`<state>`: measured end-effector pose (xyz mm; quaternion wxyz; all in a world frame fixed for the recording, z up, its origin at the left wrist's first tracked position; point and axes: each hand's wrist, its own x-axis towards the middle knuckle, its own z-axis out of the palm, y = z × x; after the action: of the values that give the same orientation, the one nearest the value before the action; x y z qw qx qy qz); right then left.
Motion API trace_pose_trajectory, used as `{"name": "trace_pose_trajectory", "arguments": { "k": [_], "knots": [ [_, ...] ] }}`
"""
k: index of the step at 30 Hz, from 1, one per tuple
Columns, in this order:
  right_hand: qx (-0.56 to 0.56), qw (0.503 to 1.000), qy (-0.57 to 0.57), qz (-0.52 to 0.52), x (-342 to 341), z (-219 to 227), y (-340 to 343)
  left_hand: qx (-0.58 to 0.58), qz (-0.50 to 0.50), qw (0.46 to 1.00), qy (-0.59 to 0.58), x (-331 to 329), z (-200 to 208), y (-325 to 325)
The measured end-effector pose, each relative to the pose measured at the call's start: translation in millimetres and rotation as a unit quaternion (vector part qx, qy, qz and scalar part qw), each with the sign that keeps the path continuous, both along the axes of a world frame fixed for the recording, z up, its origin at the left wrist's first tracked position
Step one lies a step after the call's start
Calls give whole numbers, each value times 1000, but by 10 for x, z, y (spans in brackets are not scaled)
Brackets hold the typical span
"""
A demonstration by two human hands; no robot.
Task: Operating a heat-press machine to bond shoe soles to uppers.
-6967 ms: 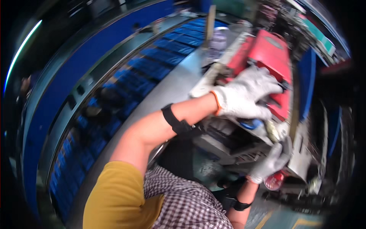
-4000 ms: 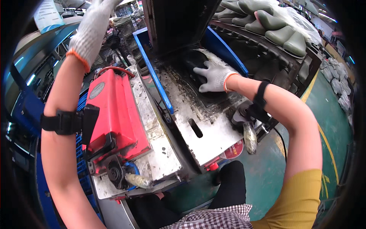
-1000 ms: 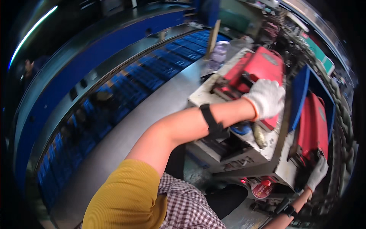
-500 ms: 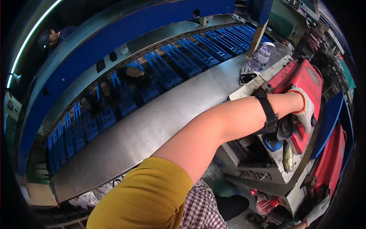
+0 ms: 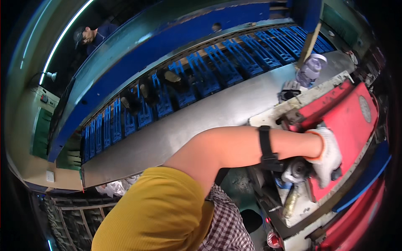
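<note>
My left arm, in a mustard sleeve with a black strap round the forearm, stretches to the right. My left hand (image 5: 328, 161), in a white knitted glove with an orange cuff, rests on the red machine cover (image 5: 349, 125). Its fingers point down along the cover and look extended, though slightly blurred. A small dark knob-like piece (image 5: 336, 174) shows at the glove's edge; I cannot tell whether the fingers touch it. Below the wrist are a round black and grey machine part (image 5: 297, 168) and a handle wrapped in yellowish tape (image 5: 290, 202). My right hand is out of view.
A long metal table (image 5: 184, 125) runs along a blue machine frame with several blue slotted supports (image 5: 201, 75). A clear bottle (image 5: 310, 70) and a glove (image 5: 289, 90) lie near the white machine edge. Another person (image 5: 90, 37) stands behind the frame.
The view has swung, so the table and red cover sit differently in it. My left hand stays on the red cover. The gloved right hand at the lower right has gone out of view.
</note>
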<state>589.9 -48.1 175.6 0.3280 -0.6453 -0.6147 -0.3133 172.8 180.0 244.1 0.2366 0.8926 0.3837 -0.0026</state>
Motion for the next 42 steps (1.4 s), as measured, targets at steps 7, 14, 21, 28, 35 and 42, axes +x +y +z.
{"name": "trace_pose_trajectory", "arguments": {
  "k": [7,14,21,28,35,42],
  "knots": [
    [-357,912,-26,-200,276,325,-49,64,32,997,10,377,78,31],
    [-37,972,227,41,147,327,51,83,94,968,216,308,161,-108],
    [-126,959,252,16,289,353,-260,99,-8,980,174,359,19,9],
    [-122,964,238,11,226,304,-189,117,13,972,205,309,77,-7],
    [-127,961,245,5,280,334,-200,78,21,969,235,404,127,-7],
    [-117,966,231,12,257,399,-196,71,22,972,221,399,176,-32]
  ]
}}
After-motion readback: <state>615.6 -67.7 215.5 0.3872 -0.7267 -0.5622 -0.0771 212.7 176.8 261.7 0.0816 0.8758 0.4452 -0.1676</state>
